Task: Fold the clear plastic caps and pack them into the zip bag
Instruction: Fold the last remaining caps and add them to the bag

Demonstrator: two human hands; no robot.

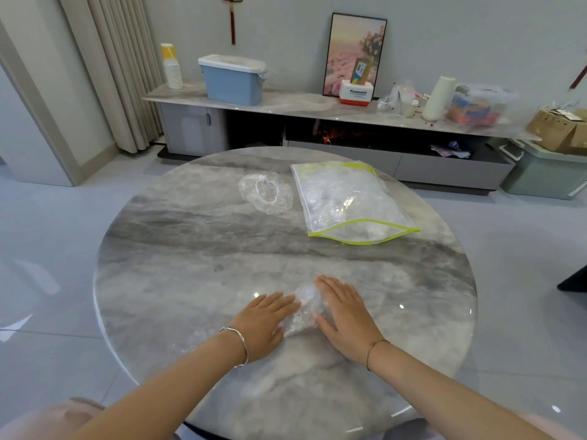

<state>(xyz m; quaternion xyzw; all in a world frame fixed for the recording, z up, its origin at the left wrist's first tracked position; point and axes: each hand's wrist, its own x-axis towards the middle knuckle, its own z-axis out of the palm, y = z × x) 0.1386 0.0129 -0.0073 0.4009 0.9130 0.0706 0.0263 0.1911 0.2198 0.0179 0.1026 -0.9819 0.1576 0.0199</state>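
A crumpled clear plastic cap (304, 309) lies on the round marble table (190, 249) near its front edge. My left hand (263, 325) presses flat on the cap's left side, fingers straight. My right hand (344, 309) lies flat on its right side, fingers straight too. Only the strip of cap between the hands shows. Farther back, a second clear cap (265, 192) with an elastic rim lies spread out. To its right lies the zip bag (349, 201), edged in yellow-green, its mouth gaping toward me, with folded clear plastic inside.
Behind the table runs a low marble-topped cabinet (286, 103) carrying a blue bin (233, 79), a framed picture (354, 55), a white box, bottles and bags. A curtain hangs at the left. A grey-green crate (546, 173) stands on the floor at the right.
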